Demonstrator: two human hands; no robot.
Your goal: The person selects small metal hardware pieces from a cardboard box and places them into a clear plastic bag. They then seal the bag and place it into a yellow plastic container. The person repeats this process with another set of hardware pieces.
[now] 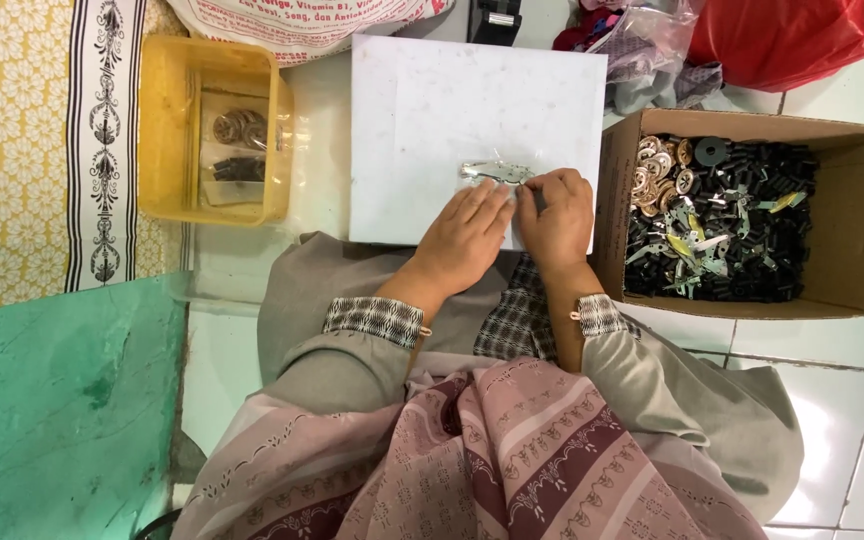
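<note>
Both hands meet on the white board: I see my left hand flat, fingers extended, pinning the small metal piece steady, right hand curled around a thin tool beside it.

I note a yellow plastic tub left, red bag top right, green sheet lower left, patterned cloth along the left edge.
</note>
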